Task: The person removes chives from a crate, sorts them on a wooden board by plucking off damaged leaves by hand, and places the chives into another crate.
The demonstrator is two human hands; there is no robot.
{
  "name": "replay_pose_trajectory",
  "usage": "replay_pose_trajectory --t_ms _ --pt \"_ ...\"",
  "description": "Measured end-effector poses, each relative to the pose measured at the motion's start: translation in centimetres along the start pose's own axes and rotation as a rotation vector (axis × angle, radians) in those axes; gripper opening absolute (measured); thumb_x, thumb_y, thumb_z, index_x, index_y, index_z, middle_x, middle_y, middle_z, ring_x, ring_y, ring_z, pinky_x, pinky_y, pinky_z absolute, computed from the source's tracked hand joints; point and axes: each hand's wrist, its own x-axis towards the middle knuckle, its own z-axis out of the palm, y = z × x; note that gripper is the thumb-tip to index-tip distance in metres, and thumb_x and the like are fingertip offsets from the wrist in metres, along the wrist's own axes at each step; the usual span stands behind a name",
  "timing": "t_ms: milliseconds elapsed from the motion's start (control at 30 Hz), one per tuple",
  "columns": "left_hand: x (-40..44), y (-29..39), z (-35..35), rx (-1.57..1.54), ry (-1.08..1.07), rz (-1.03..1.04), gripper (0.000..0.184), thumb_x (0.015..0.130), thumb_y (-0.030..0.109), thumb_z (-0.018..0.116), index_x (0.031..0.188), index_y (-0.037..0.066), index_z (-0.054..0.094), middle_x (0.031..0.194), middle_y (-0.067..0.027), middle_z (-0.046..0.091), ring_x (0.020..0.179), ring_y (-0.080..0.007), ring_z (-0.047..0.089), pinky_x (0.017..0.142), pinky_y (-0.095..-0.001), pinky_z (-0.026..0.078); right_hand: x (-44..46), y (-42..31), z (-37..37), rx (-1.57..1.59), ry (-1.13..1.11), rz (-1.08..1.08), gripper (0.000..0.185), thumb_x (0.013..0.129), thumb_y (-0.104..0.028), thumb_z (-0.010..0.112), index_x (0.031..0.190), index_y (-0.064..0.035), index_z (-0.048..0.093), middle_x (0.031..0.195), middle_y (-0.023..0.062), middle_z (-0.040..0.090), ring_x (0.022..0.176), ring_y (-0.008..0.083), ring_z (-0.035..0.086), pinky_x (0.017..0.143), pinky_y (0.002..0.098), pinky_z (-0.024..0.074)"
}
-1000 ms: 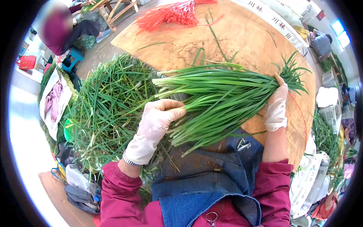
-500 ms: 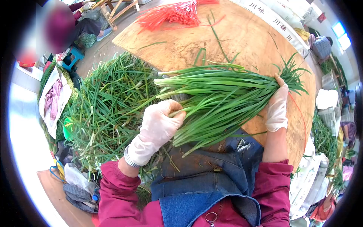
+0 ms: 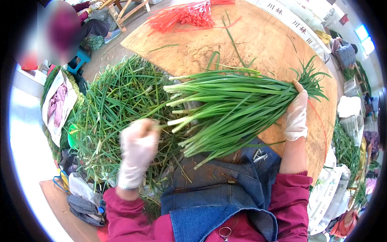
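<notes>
Sliding over the pile (image 3: 115, 101), off the bunch (image 3: 238, 101), the left hand (image 3: 139, 151) is curling narrow, contents blurred. Right of it, the bunch is lying sideways, stems pointing toward it, tips poking past the gripping right hand (image 3: 296, 115).

Chive bunch (image 3: 250, 97) grn w/ whitish stem ends; L glove (image 3: 139, 151) + R glove (image 3: 296, 115) off-wht. Sleeves (image 3: 289, 197) maroon, denim apron (image 3: 209, 197) blue w/ brn stains. Plastic strips (image 3: 181, 16) red, tabletop (image 3: 266, 44) tan w/ dk smudges.
</notes>
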Motion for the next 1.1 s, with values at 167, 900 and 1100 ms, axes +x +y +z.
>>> replay_pose_trajectory --t_ms 167,900,1100 --pt "-3.6 -6.3 -13.1 1.207 0.219 -0.095 0.011 0.075 0.000 0.054 0.085 0.001 0.059 0.093 -0.0141 0.060 0.081 -0.0273 0.057 0.071 -0.0349 0.045 -4.2 -0.9 3.2 -0.028 0.009 0.083 0.033 0.087 -0.029 0.045 0.077 -0.0023 0.061 0.068 0.0109 0.064 0.059 0.0266 0.060 0.061 0.0354 0.0509" --pt "-0.2 1.7 8.8 -0.637 -0.134 -0.303 0.026 0.080 0.005 0.064 0.105 0.000 0.063 0.098 -0.0103 0.066 0.087 -0.0177 0.060 0.079 -0.0274 0.045 -1.5 -0.3 1.2 -0.024 0.059 0.100 0.032 0.083 -0.029 0.050 0.078 -0.0002 0.063 0.070 0.0128 0.064 0.058 0.0292 0.058 0.059 0.0380 0.0490" --pt "-1.0 -0.4 2.2 -0.197 -0.070 -0.187 0.014 0.082 0.005 0.060 0.093 0.000 0.066 0.083 -0.0073 0.066 0.077 -0.0163 0.060 0.071 -0.0265 0.047 -3.0 -0.3 1.8 -0.075 0.082 0.018 0.033 0.083 -0.030 0.050 0.078 -0.0004 0.063 0.069 0.0120 0.063 0.058 0.0279 0.058 0.059 0.0358 0.0485"
